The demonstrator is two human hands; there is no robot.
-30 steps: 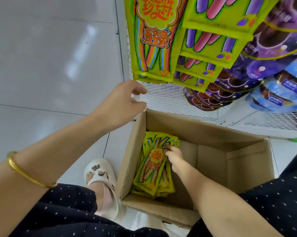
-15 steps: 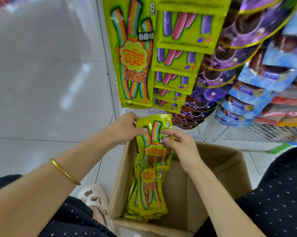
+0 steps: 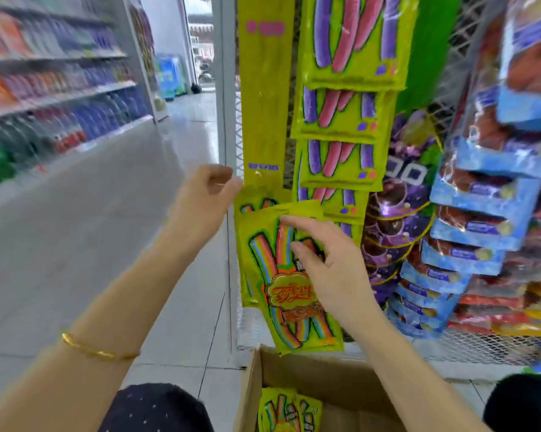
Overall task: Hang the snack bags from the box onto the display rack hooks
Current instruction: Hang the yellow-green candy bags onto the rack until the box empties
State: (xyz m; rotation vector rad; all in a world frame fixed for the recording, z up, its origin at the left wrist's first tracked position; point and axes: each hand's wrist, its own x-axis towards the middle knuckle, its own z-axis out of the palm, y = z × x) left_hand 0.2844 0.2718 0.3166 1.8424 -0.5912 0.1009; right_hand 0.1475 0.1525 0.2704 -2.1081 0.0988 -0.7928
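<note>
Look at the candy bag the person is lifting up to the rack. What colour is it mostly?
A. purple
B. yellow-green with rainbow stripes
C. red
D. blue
B: the snack bag under the right hand is yellow-green with rainbow strips printed on it; the left hand is at its top corner, and more like it lie in the box.

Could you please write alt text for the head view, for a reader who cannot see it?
The right hand holds a green snack bag up against the display rack, while the left hand pinches by its top corner. More bags lie in the box below.
</note>
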